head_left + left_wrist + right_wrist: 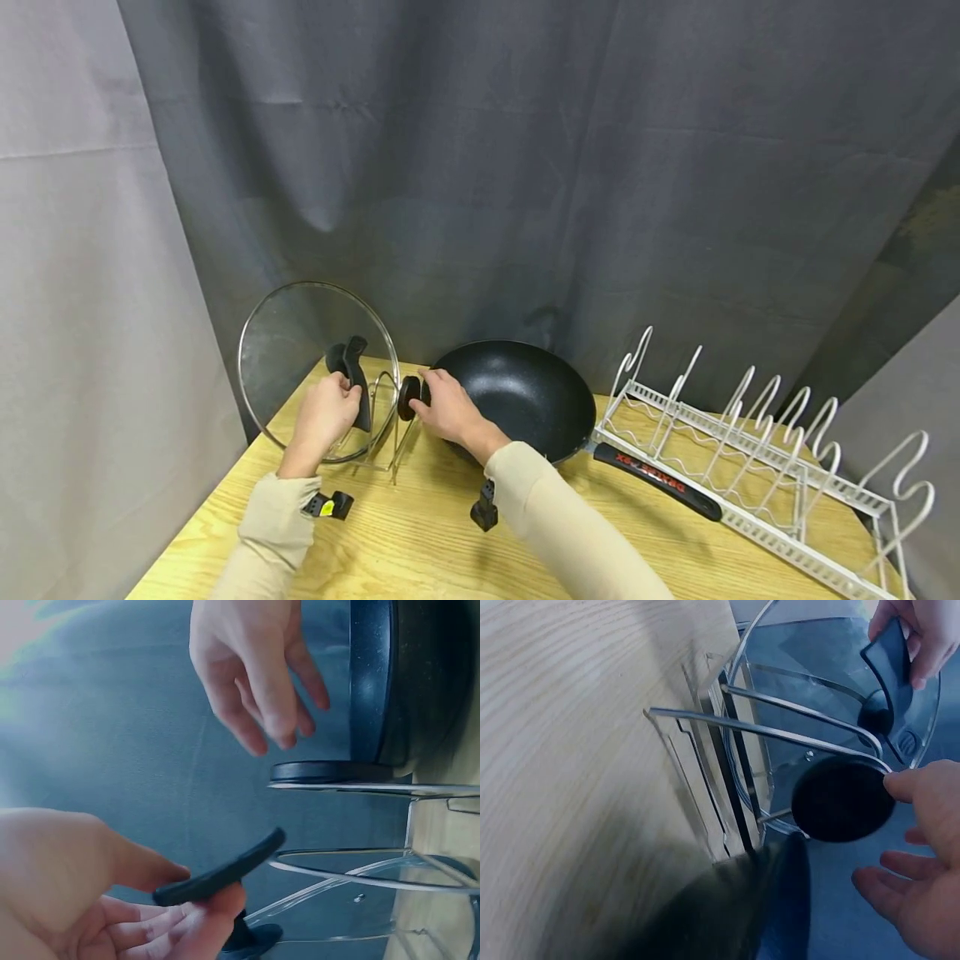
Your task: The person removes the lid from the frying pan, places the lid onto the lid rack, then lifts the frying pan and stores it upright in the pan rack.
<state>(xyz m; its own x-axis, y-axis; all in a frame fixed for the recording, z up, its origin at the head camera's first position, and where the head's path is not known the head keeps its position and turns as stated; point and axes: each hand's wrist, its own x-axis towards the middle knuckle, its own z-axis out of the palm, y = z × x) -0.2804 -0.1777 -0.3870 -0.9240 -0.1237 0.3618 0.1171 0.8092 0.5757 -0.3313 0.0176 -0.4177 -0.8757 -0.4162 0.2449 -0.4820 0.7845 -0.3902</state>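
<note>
Beige sleeves (573, 529), bare hands (327, 407)
Long and plain, creased near the left cuff (279, 504); a boxy black left camera (342, 505) bears a yellow patch (327, 507), the right camera (484, 514) likewise black.

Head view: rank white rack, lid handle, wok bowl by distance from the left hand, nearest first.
From the left hand:
1. Lid handle: pinched in its fingers.
2. Wok bowl: to the right, near mid-table.
3. White rack: farther right, beyond the bowl.
</note>
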